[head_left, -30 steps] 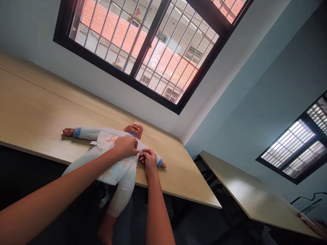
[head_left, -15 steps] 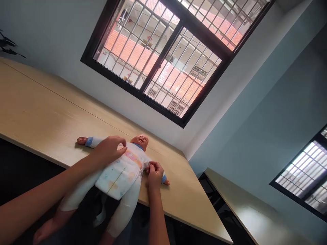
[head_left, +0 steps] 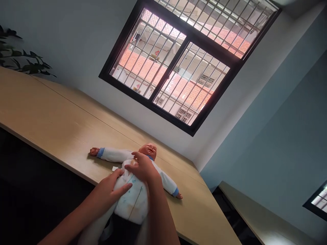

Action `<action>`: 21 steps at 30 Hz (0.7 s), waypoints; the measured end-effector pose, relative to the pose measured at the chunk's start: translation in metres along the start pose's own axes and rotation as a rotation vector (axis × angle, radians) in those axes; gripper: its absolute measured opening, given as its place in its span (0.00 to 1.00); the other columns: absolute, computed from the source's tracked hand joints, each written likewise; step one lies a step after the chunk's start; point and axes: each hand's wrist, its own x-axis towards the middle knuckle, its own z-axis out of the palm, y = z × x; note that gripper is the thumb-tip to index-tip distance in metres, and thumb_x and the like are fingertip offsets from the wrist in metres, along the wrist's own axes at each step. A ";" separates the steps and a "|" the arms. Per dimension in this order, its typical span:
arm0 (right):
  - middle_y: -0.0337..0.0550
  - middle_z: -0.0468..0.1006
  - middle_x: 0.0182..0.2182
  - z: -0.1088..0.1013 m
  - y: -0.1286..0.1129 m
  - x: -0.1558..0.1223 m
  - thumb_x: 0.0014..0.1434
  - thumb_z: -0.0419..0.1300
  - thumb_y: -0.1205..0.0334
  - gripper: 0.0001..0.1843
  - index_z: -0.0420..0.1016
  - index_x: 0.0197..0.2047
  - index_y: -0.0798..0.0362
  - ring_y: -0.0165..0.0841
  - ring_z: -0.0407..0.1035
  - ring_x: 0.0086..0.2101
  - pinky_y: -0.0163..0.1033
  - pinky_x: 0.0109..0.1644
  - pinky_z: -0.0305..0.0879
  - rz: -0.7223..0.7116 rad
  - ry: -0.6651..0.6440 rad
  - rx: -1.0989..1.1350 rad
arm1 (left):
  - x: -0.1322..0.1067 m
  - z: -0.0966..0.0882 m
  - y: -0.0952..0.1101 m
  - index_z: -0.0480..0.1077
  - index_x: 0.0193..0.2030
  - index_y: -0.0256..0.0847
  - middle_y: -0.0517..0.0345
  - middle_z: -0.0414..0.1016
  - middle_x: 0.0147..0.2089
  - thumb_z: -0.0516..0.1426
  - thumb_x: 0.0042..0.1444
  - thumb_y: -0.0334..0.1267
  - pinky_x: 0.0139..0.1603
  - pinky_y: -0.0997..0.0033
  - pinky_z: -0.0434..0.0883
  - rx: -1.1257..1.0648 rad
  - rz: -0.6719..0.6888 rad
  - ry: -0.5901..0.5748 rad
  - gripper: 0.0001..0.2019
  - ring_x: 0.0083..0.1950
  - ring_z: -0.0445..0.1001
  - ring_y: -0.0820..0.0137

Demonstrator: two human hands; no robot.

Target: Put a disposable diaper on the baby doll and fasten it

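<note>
A baby doll [head_left: 116,154] in a white top with blue cuffs lies on its back, head toward the window, arms stretched sideways. A white disposable diaper [head_left: 133,200] with a faint print covers its front, and its legs hang past the table's near edge. My left hand [head_left: 113,187] rests against the diaper's left side, thumb stretched across the front, fingers apart. Lying over the doll's chest at the diaper's upper edge is my right hand [head_left: 144,166], its thumb and forefinger apart. A small white tab [head_left: 114,168] sticks out beyond my left fingertips.
The long wooden table [head_left: 58,115] runs along the wall beneath a barred window [head_left: 171,71]. Leaves of a plant [head_left: 25,59] show at far left. Another table [head_left: 245,207] stands to the right across a dark gap.
My right hand has moved from the doll's side up over its chest. The left hand has shifted lower along the diaper's side and its fingers have opened. The camera view has shifted.
</note>
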 end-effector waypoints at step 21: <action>0.34 0.72 0.23 0.014 0.033 0.035 0.50 0.69 0.66 0.08 0.74 0.24 0.52 0.30 0.63 0.28 0.36 0.33 0.52 0.108 -0.035 -0.016 | -0.025 0.005 -0.031 0.78 0.62 0.47 0.51 0.80 0.65 0.68 0.53 0.58 0.69 0.49 0.73 -0.222 -0.072 0.146 0.32 0.66 0.76 0.47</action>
